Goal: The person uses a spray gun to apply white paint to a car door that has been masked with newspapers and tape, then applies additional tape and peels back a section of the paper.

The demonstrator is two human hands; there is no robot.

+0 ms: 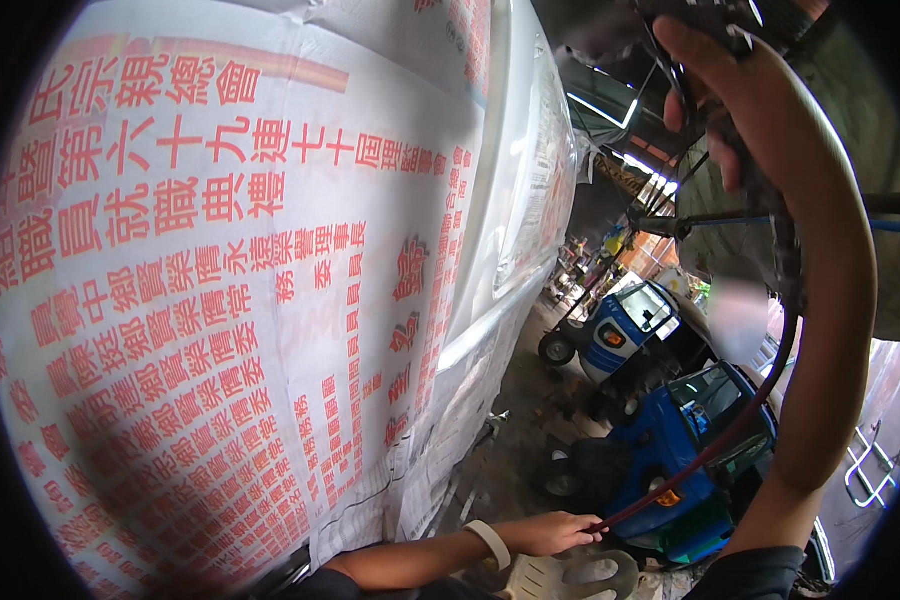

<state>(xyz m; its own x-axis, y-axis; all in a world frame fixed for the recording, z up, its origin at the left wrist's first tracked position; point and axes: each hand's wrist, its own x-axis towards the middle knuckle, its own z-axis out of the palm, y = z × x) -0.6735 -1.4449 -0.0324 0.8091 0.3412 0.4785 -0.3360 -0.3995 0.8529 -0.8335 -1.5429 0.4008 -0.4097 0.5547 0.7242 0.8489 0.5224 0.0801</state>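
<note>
My left hand, low in the middle, is closed around a dark red hose. A pale band circles that wrist. From there the hose climbs to the right and curves up beside my raised right forearm. My right hand is lifted high at the upper right, its fingers wrapped round a dark tool that looks like a spray gun. Much of the tool is in shadow and covered by the fingers. On the left, close by, stands a large body covered in white sheets printed in red.
A blue three-wheeled vehicle stands to the right, with a blue and white one behind it. A beige clog shows at the bottom edge. Dark ground lies between the covered body and the vehicles. Bars and cables hang overhead.
</note>
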